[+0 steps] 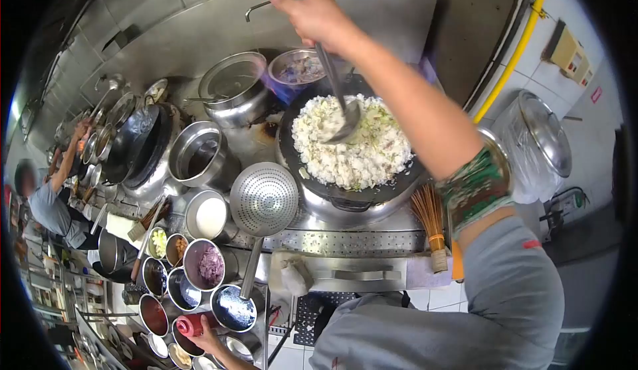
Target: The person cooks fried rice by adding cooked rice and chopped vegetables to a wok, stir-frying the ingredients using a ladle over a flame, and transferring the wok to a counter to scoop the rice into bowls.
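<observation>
My right hand point(320, 19) is closed around the handle of a long metal ladle point(343, 125), near its wooden end. The ladle's bowl rests in the rice point(312, 147), which is mixed with bits of green and fills much of a black wok point(399, 185) on the stove. At the lower left, my left hand point(210, 341) grips a red bottle point(193, 325) lying on its side among the metal pots of ingredients. Chopped purple onion point(211, 266) fills one pot beside it. The fingers under the bottle are partly hidden.
A perforated skimmer point(264, 198) lies across the pots, left of the wok. Large steel pots point(232, 88) stand behind, and a bamboo brush point(430, 227) leans at the wok's right. A co-worker point(50, 200) stands at far left. A yellow pipe point(515, 54) runs along the right wall.
</observation>
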The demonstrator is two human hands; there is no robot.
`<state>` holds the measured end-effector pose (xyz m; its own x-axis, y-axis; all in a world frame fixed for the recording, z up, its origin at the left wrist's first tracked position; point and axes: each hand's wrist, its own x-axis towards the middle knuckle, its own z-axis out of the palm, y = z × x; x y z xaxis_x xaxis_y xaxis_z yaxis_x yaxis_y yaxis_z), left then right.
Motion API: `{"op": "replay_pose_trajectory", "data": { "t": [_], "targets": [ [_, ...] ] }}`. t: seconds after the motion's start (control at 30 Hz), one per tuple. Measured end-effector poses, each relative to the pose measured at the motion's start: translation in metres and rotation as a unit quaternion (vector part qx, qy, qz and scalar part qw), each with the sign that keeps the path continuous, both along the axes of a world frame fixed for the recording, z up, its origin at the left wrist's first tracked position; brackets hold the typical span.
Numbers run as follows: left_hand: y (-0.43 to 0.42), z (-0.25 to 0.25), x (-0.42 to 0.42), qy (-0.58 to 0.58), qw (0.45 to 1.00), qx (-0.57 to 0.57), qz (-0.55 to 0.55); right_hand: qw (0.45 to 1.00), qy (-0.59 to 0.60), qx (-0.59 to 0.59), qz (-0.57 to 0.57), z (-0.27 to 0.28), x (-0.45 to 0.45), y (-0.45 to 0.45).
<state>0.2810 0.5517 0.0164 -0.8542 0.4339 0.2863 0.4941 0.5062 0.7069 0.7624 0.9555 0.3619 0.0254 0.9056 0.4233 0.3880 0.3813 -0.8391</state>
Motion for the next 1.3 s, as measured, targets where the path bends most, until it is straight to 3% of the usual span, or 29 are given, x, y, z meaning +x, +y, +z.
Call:
{"op": "replay_pose_trajectory", "data": {
  "t": [0.07, 0.1, 0.17, 0.23, 0.27, 0.3, 0.33, 0.4, 0.43, 0.5, 0.53, 0.6, 0.63, 0.7, 0.77, 0.8, 0.83, 0.87, 0.9, 1.03, 1.1, 1.17, 1.2, 1.23, 1.3],
  "targets": [
    [0.001, -0.011, -0.013, 0.017, 0.999, -0.031, 0.02, 0.997, 0.01, 0.017, -0.08, -0.071, 0.004, 0.011],
    [0.015, 0.007, -0.001, 0.039, 0.996, -0.057, 0.049, 0.986, 0.017, 0.126, -0.104, -0.1, 0.007, 0.014],
    [0.007, 0.019, -0.009, 0.001, 0.988, -0.107, 0.112, 0.984, -0.052, 0.152, -0.078, -0.122, 0.014, 0.04],
    [0.001, 0.008, -0.051, 0.126, 0.992, -0.015, 0.011, 0.997, 0.046, -0.034, -0.045, -0.07, 0.033, 0.008],
    [-0.005, 0.017, -0.05, 0.143, 0.989, -0.022, -0.008, 0.994, 0.033, -0.054, -0.086, -0.046, 0.046, -0.006],
    [-0.01, 0.071, -0.026, 0.164, 0.986, -0.033, -0.02, 0.993, 0.053, -0.025, -0.102, -0.022, 0.05, -0.044],
    [-0.012, 0.099, -0.01, 0.177, 0.984, 0.001, -0.034, 0.989, 0.132, -0.018, -0.068, -0.013, 0.061, -0.073],
    [-0.03, 0.12, -0.024, 0.097, 0.984, 0.059, -0.134, 0.976, 0.101, 0.115, -0.157, -0.099, 0.085, -0.071],
    [-0.03, 0.124, -0.022, 0.054, 0.974, 0.118, -0.185, 0.97, 0.138, 0.161, -0.117, -0.128, 0.084, -0.076],
    [-0.022, 0.133, -0.007, 0.025, 0.968, 0.209, -0.135, 0.981, 0.173, 0.067, -0.06, -0.118, 0.099, -0.076],
    [-0.015, 0.138, 0.001, 0.007, 0.963, 0.216, -0.162, 0.973, 0.201, 0.056, -0.095, -0.105, 0.114, -0.076],
    [-0.003, 0.152, 0.029, -0.041, 0.946, 0.223, -0.231, 0.967, 0.211, 0.054, -0.133, -0.05, 0.134, -0.086],
    [0.006, 0.16, 0.042, -0.073, 0.932, 0.212, -0.285, 0.968, 0.249, 0.043, -0.001, -0.032, 0.153, -0.095],
    [0.034, 0.169, 0.076, -0.149, 0.884, 0.177, -0.407, 0.97, 0.239, 0.03, 0.032, -0.013, 0.179, -0.109],
    [0.071, 0.179, 0.12, -0.22, 0.811, 0.108, -0.531, 0.953, 0.251, 0.043, -0.164, -0.068, 0.172, -0.1],
    [0.092, 0.199, 0.158, -0.312, 0.779, 0.079, -0.538, 0.941, 0.267, 0.115, -0.172, -0.101, 0.163, -0.092],
    [0.119, 0.187, 0.164, -0.178, 0.771, 0.025, -0.611, 0.936, 0.332, 0.07, -0.09, -0.118, 0.16, -0.091],
    [0.135, 0.201, 0.189, -0.113, 0.754, -0.026, -0.647, 0.935, 0.345, 0.06, -0.057, -0.116, 0.163, -0.089],
    [0.146, 0.211, 0.207, -0.093, 0.738, -0.087, -0.663, 0.933, 0.356, 0.054, -0.023, -0.109, 0.169, -0.083],
    [0.182, 0.229, 0.259, 0.004, 0.707, -0.146, -0.692, 0.933, 0.349, 0.08, 0.022, -0.051, 0.182, -0.086],
    [0.204, 0.235, 0.285, 0.025, 0.687, -0.169, -0.706, 0.926, 0.357, 0.109, -0.062, -0.067, 0.181, -0.065],
    [0.223, 0.232, 0.313, 0.117, 0.681, -0.184, -0.699, 0.914, 0.366, 0.095, -0.147, -0.135, 0.168, -0.037],
    [0.239, 0.232, 0.329, 0.124, 0.684, -0.174, -0.698, 0.896, 0.439, 0.035, -0.052, -0.131, 0.16, -0.054],
    [0.248, 0.227, 0.342, 0.194, 0.662, -0.192, -0.698, 0.919, 0.389, 0.056, -0.009, -0.144, 0.166, -0.055],
    [0.265, 0.215, 0.366, 0.295, 0.622, -0.217, -0.692, 0.905, 0.422, 0.044, -0.007, -0.136, 0.165, -0.085]
  ]
}}
